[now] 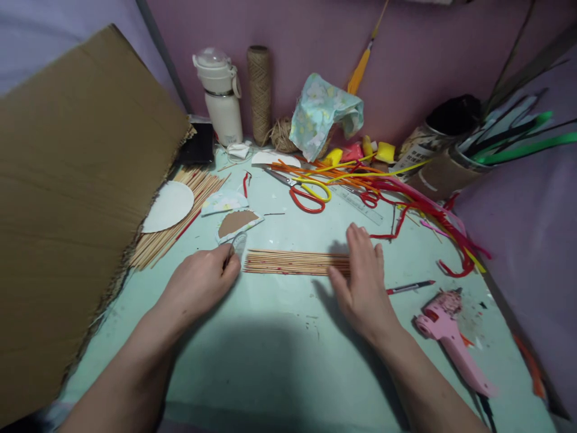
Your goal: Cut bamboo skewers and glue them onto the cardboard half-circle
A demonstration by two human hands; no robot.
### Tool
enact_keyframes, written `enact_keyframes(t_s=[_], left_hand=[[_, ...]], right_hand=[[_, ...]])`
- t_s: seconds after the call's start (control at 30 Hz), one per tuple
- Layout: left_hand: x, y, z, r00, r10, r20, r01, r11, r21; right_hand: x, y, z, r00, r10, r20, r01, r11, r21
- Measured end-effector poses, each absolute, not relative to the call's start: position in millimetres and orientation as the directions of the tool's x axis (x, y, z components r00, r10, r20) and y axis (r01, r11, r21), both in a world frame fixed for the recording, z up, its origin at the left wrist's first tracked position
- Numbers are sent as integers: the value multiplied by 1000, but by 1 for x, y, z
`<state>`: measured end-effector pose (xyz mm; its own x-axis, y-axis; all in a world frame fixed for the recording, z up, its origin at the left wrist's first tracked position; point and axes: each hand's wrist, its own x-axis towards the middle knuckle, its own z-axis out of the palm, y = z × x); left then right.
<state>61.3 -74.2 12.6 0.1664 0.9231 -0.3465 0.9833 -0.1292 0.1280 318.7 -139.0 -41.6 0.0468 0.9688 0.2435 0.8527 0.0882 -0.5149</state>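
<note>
Between the forearms, a broad stretch of the pale green desk [252, 361] runs from its near edge up to the row of thin wooden sticks [288, 263]. A tall cardboard sheet [81, 180] with a ragged edge walls off the left side; on the right, a pink glue gun [457, 349] lies near the desk's slanting edge, a pen [411, 287] just beyond. Past the sticks, room tightens: scissors [291, 182] and a tangle of red and orange fuzzy stems crowd the back. A white bottle [224, 105] and a twine spool [260, 96] stand before the purple wall [297, 36].

The left hand [207, 273] has its grip curled closed on a clear, curved piece [240, 242] (its other end is hidden) just beside the sticks' left ends. The right hand [363, 279] is released, fingers extended, over their right ends (I cannot tell how firmly it presses).
</note>
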Motion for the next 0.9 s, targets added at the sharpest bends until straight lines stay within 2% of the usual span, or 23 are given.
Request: enact_keyframes(t_s=[0.1,0.2,0.37,0.63,0.9], left_hand=[[61,-74,13,165,922,-351,983,-126,132],[61,-74,12,165,922,-351,984,-129,124],[61,-76,13,160,921,-355,986,-129,107],[62,-76,12,174,919,-353,983,-140,119],[66,-78,9,203,914,-352,977,-164,137]], right_hand=[[300,-143,-40,-214,965,155,905,255,-341],[287,-145,-44,-307,950,53,912,309,-268],[286,-147,-52,-334,942,-32,917,317,-244],[287,-149,-56,-346,938,21,911,341,-233],[285,-147,-54,-334,942,-35,923,319,-216]])
